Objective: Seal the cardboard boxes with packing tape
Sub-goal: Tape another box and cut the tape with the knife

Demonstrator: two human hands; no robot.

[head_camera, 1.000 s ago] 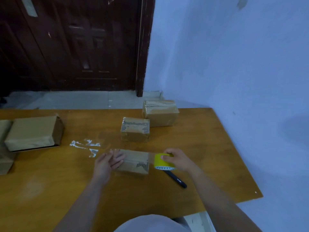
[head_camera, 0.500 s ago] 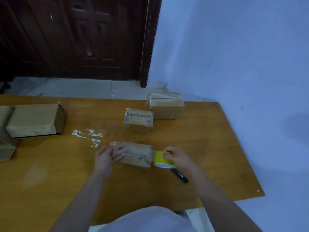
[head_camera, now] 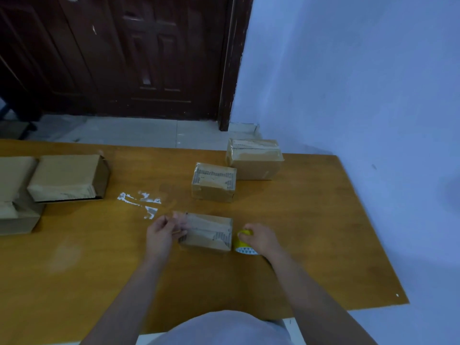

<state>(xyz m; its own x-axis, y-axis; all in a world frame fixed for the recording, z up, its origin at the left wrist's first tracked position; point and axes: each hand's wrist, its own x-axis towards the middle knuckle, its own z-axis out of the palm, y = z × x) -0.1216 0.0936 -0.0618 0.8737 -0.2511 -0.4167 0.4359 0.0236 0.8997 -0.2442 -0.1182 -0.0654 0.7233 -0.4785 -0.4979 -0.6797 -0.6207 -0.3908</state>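
Five cardboard boxes (head_camera: 207, 234) (head_camera: 213, 181) (head_camera: 254, 158) (head_camera: 67, 178) (head_camera: 15, 195), one roll of yellow tape (head_camera: 242, 245), two hands (head_camera: 161, 235) (head_camera: 260, 239), one wooden table (head_camera: 323, 220), one dark door (head_camera: 124, 58)

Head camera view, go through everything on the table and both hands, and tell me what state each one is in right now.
near box: flaps closed, between both hands
tape roll: on table against the near box's right end, gripped by right hand
left hand: fingers curled at the near box's left end
middle box: closed, taped
far box: closed, taped
left box: on its side, right end open
table: white residue patch
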